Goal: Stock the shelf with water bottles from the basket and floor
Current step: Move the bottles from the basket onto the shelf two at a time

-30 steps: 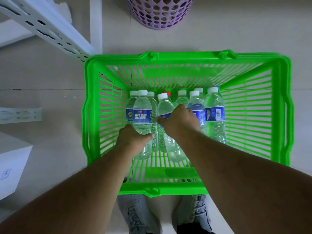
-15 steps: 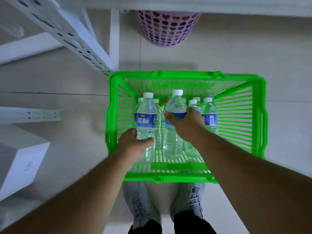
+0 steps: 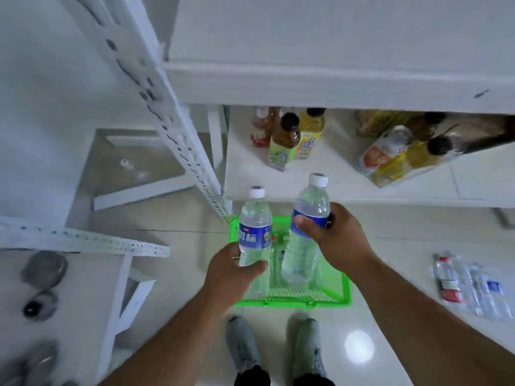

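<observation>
The left hand (image 3: 231, 271) grips a water bottle (image 3: 255, 229) low on its body, fingers and thumb curled round the clear plastic below the blue label, the white cap pointing toward twelve o'clock. The right hand (image 3: 338, 238) grips a second water bottle (image 3: 309, 215) round its blue label, thumb across the front and fingers wrapped behind; this bottle stands a little higher and leans slightly toward one o'clock. The two bottles are just beside each other and apart. Both are held in the air above the green basket (image 3: 341, 291), which sits on the pale tiled floor (image 3: 390, 344) at six o'clock from the hands, with more bottles (image 3: 276, 246) blurred inside it between the two held ones. At twelve o'clock from the hands lies the white shelf (image 3: 320, 174), its front edge just beyond the caps. On it stand several tea bottles (image 3: 284, 143) with dark caps at twelve o'clock, and a tilted group of drink bottles (image 3: 398, 154) at two o'clock. A white perforated post (image 3: 172, 129) rises at ten o'clock. At three o'clock a pack of water bottles (image 3: 471, 285) lies flat on the floor, well apart from the basket. Grey shoes (image 3: 242, 344) show at six o'clock, just below the basket's near rim.
</observation>
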Available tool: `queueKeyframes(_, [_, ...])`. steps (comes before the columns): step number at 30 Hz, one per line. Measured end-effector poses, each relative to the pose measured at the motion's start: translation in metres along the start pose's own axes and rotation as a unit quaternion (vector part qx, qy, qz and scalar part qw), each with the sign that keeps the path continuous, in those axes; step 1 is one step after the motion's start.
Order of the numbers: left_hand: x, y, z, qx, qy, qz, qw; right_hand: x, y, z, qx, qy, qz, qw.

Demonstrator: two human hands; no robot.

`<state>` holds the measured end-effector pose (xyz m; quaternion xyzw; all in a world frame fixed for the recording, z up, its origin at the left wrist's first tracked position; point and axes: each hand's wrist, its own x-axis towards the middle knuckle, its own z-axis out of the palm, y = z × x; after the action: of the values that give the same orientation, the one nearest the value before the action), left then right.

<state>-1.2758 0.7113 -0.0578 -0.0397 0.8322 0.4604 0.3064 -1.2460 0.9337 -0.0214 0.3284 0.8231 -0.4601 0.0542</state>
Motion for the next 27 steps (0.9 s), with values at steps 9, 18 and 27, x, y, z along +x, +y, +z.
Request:
queueKeyframes(9, [-0.168,0.133,-0.048,-0.067,0.015,0.115,0.991,-0.14,-0.133,-0.154,0.123,0.032,-0.132,0.983])
queueKeyframes(18, [-0.288,0.213,-0.051,-0.074,0.089,0.179,0.977,-0.236,-0.186,-0.257,0.123,0.033,-0.24,0.962])
queueKeyframes(27, [-0.322,0.253,-0.053,-0.092,0.142,0.214,0.962,-0.262,-0.214,-0.291,0.127,0.027,-0.275,0.953])
